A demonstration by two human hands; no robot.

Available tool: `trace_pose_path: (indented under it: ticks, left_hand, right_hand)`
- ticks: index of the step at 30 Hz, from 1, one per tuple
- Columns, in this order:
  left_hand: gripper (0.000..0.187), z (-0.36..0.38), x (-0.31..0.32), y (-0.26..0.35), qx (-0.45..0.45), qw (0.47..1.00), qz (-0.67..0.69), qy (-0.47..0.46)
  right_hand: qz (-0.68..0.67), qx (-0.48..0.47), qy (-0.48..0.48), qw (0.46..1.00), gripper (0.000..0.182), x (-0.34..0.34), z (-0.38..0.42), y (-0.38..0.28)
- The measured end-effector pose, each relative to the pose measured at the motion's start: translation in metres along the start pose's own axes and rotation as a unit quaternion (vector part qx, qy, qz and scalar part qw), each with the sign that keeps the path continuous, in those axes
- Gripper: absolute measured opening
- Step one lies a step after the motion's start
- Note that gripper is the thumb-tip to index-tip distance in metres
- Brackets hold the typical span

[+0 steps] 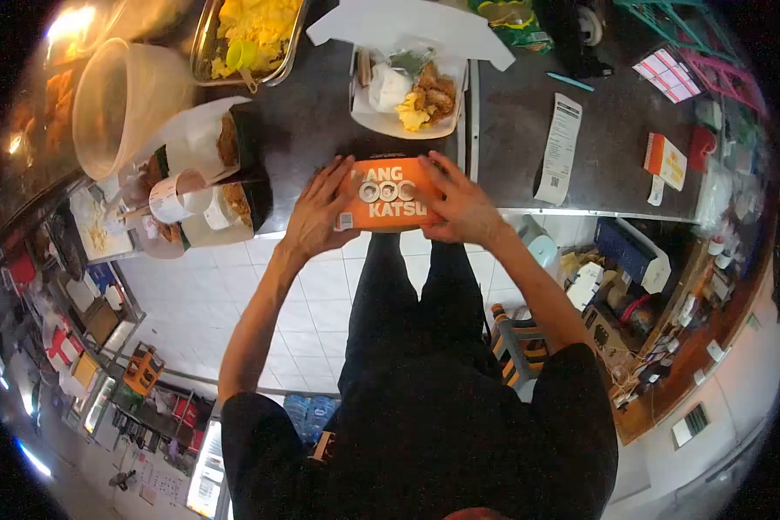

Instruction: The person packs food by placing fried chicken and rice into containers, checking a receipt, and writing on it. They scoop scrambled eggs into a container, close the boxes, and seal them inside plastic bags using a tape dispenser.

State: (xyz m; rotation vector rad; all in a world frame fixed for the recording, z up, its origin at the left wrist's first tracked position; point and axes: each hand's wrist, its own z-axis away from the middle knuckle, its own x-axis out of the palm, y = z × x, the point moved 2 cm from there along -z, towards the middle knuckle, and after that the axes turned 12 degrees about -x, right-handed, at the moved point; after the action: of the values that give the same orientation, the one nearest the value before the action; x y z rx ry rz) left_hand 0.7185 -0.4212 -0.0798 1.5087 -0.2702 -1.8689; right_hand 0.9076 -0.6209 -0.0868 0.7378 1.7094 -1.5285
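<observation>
An orange box (390, 195) with white lettering is closed and lies at the counter's near edge, in front of my body. My left hand (321, 208) grips its left side, fingers over the top edge. On the box's right side, my right hand (461, 204) holds it with the fingers on top. Just beyond the box stands an open box of food (405, 91), with rice, fried pieces and yellow egg inside and its lid raised. Farther left are open food boxes (204, 160) with a curled paper slip (178, 198).
A metal tray of yellow egg (253, 39) and a large clear plastic tub (121, 108) stand at the back left. On the right counter lie a long receipt (559, 147), a pen (570, 81) and a small orange-white box (665, 162).
</observation>
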Motion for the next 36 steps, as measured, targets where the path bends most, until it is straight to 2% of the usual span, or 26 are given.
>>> trace_pose_path:
  ticks: [2,4,5,7,8,10,11,12,13,14,15,16,17,18,19,22,23,24,25,27,28,30,32,34,35,36]
  left_hand:
    - [0.076,0.01,0.015,0.003,0.002,0.999,0.019,0.034]
    - [0.067,0.025,0.054,-0.007,-0.012,0.994,0.081,0.078]
    - [0.067,0.026,0.059,-0.001,-0.017,0.993,0.082,0.083]
    - [0.069,0.034,0.058,0.012,-0.052,0.994,0.057,0.081]
    - [0.072,0.037,0.063,0.015,-0.078,0.994,0.003,0.075]
    - [0.066,0.04,0.074,0.021,-0.06,0.992,-0.11,0.007]
    - [0.061,0.033,0.085,0.015,0.0,0.991,-0.128,0.042]
    - [0.056,0.024,0.084,0.017,0.06,0.985,-0.146,0.076]
    - [0.043,0.019,0.082,0.02,0.064,0.985,-0.134,0.088]
    - [0.043,0.014,0.081,0.022,0.072,0.983,-0.139,0.092]
    - [0.043,0.013,0.082,0.023,0.071,0.981,-0.148,0.108]
    - [0.043,0.012,0.082,0.027,0.068,0.977,-0.156,0.125]
    - [0.043,0.01,0.081,0.032,0.057,0.977,-0.164,0.122]
    - [0.043,0.009,0.081,0.037,0.058,0.976,-0.168,0.123]
    - [0.043,0.007,0.081,0.042,0.042,0.978,-0.152,0.133]
    - [0.045,0.003,0.084,0.056,0.008,0.98,-0.138,0.143]
    - [0.045,0.002,0.084,0.06,-0.008,0.98,-0.137,0.145]
    - [0.044,0.001,0.084,0.064,-0.025,0.979,-0.135,0.147]
    - [0.044,-0.001,0.085,0.068,-0.027,0.979,-0.139,0.148]
    - [0.043,-0.002,0.086,0.071,-0.055,0.979,-0.131,0.144]
    - [0.043,-0.002,0.086,0.072,-0.058,0.979,-0.133,0.143]
    - [0.044,-0.003,0.088,0.073,-0.067,0.977,-0.133,0.152]
    - [0.045,-0.004,0.083,0.077,-0.076,0.977,-0.136,0.144]
    - [0.046,-0.005,0.083,0.078,-0.074,0.978,-0.134,0.141]
    - [0.045,-0.005,0.084,0.078,-0.078,0.978,-0.133,0.142]
    - [0.045,-0.005,0.085,0.078,-0.08,0.977,-0.135,0.142]
  right_hand:
    - [0.012,-0.047,0.098,0.994,0.063,0.016,0.014,-0.007]
    - [-0.043,0.012,0.088,0.995,0.061,0.058,0.042,-0.009]
    - [0.005,0.024,0.12,0.992,0.055,0.063,0.045,-0.015]
    - [-0.097,0.132,0.16,0.973,0.047,0.062,0.045,-0.028]
    - [-0.068,0.143,0.163,0.974,0.047,0.055,0.044,-0.033]
    - [-0.08,0.189,0.133,0.97,0.045,0.045,0.047,-0.044]
    - [-0.071,0.192,0.141,0.969,0.045,0.033,0.051,-0.038]
    - [-0.154,0.158,0.109,0.969,0.043,0.022,0.058,-0.033]
    - [-0.234,0.12,0.075,0.962,0.041,0.011,0.067,-0.023]
    - [-0.164,0.104,0.113,0.974,0.033,0.006,0.083,0.006]
    - [-0.066,0.147,0.215,0.963,0.024,-0.019,0.098,0.042]
    - [0.022,0.174,0.348,0.921,0.025,-0.051,0.104,0.077]
    - [-0.094,0.427,0.39,0.811,0.028,-0.103,0.113,0.105]
    - [0.09,0.286,0.464,0.834,0.029,-0.156,0.119,0.144]
    - [0.125,0.284,0.507,0.804,0.033,-0.182,0.12,0.181]
    - [0.136,0.306,0.474,0.815,0.041,-0.213,0.111,0.279]
    - [0.031,0.422,0.35,0.836,0.043,-0.216,0.099,0.3]
    - [-0.076,0.521,0.21,0.824,0.046,-0.212,0.094,0.313]
    - [-0.079,0.519,0.211,0.825,0.046,-0.212,0.093,0.318]
    - [-0.261,0.502,0.324,0.759,0.036,-0.201,0.097,0.331]
    - [-0.264,0.5,0.322,0.759,0.036,-0.191,0.102,0.331]
    - [-0.143,0.309,0.538,0.771,0.031,-0.182,0.114,0.309]
    - [-0.117,0.266,0.565,0.773,0.028,-0.172,0.128,0.292]
    - [-0.211,0.264,0.63,0.699,0.025,-0.153,0.147,0.294]
    - [-0.214,0.264,0.628,0.7,0.025,-0.144,0.152,0.3]
    - [-0.197,0.323,0.572,0.727,0.024,-0.134,0.155,0.306]
